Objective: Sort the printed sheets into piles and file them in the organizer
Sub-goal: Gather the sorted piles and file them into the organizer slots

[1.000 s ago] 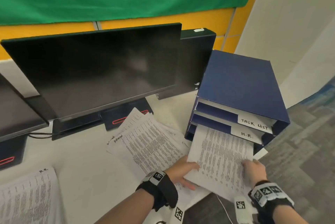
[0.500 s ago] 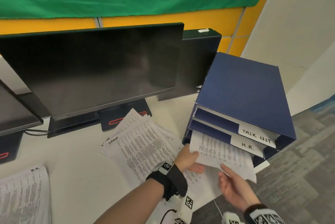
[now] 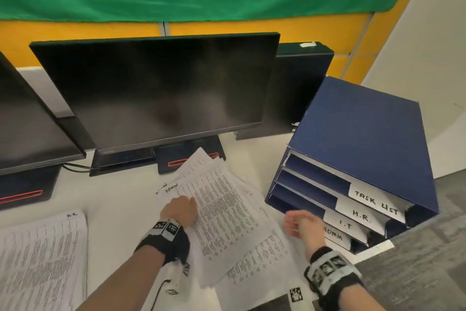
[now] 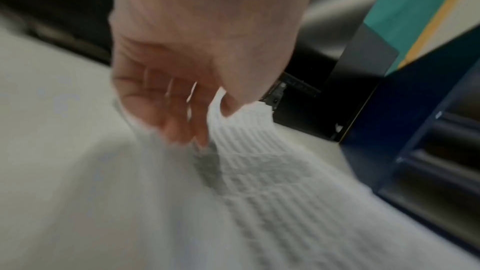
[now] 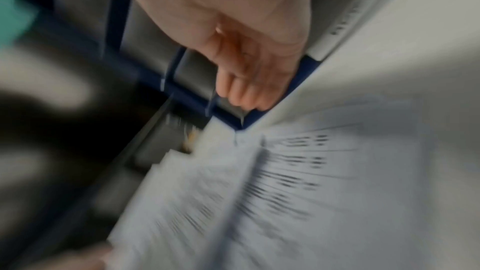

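Note:
A fanned pile of printed sheets (image 3: 227, 215) lies on the white desk in front of the monitor. My left hand (image 3: 186, 203) is at the pile's left edge. In the blurred left wrist view its thumb and curled fingers (image 4: 187, 130) pinch a raised sheet (image 4: 233, 151). The blue organizer (image 3: 353, 134) stands at the right with slots labelled TASK LIST, H.R., I.T and ADMIN. My right hand (image 3: 293, 222) hovers just before its lower slots, fingers loosely curled and holding nothing. The right wrist view shows that hand (image 5: 241, 93) close to the organizer's front (image 5: 182, 93).
A black monitor (image 3: 156, 89) stands behind the pile, a second monitor (image 3: 25, 121) at the left and a black box (image 3: 302, 89) behind the organizer. Another stack of sheets (image 3: 42, 260) lies at the near left. The desk ends under the organizer's front; grey carpet (image 3: 416, 273) is beyond.
The sheets both hands held have gone into a lower organizer slot. My right hand drew back from them, and my left hand moved left onto the pile on the desk.

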`<state>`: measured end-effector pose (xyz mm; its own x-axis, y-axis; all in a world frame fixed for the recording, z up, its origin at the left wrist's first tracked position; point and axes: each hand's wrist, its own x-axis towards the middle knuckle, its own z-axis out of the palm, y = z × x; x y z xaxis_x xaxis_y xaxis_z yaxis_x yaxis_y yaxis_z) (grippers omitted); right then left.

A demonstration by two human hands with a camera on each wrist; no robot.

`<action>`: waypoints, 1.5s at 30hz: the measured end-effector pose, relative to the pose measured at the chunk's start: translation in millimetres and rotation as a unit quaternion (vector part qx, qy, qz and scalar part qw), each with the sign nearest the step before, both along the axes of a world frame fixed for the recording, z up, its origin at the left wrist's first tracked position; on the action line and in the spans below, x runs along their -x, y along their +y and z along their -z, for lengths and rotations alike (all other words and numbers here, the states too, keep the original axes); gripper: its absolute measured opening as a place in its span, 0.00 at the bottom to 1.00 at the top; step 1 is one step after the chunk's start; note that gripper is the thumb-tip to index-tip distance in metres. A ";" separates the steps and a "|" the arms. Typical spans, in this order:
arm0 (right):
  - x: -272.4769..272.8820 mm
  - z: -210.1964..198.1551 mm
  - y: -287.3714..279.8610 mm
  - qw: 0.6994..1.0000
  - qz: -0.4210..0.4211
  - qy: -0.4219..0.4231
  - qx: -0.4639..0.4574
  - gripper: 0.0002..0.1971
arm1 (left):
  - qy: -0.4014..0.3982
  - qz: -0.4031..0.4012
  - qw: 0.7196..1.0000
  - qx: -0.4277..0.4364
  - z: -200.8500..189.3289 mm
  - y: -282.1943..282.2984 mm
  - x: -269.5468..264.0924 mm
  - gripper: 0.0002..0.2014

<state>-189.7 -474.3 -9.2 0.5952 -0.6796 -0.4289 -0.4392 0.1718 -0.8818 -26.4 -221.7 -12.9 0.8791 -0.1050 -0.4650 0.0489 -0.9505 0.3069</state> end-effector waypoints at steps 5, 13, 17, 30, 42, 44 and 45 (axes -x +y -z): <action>-25.6 33.9 33.3 0.908 -0.197 0.258 0.266 0.19 | 0.069 -0.067 0.992 -0.077 20.5 45.2 -2.8 0.33; -61.5 42.6 88.4 0.911 -0.290 0.241 0.165 0.20 | 0.107 -0.211 0.969 0.070 16.1 39.0 -16.6 0.15; -73.6 35.5 92.1 0.929 -0.211 0.233 0.197 0.19 | 0.099 -0.259 0.959 0.060 17.0 46.8 -20.5 0.30; -125.7 36.7 98.5 0.939 -0.255 0.227 0.043 0.31 | 0.124 -0.062 0.990 0.003 9.5 47.4 -20.6 0.20; -96.9 2.1 113.5 0.960 -0.250 0.115 -0.050 0.14 | 0.030 -0.138 0.965 0.220 2.8 54.2 -17.1 0.17; -91.3 -18.4 114.0 0.971 -0.220 0.048 -0.078 0.18 | -0.024 -0.129 0.947 0.293 -16.5 58.1 -12.6 0.15; -90.7 -29.2 113.7 0.973 -0.213 0.009 -0.089 0.19 | -0.059 -0.120 0.932 0.337 -29.4 59.5 -8.5 0.13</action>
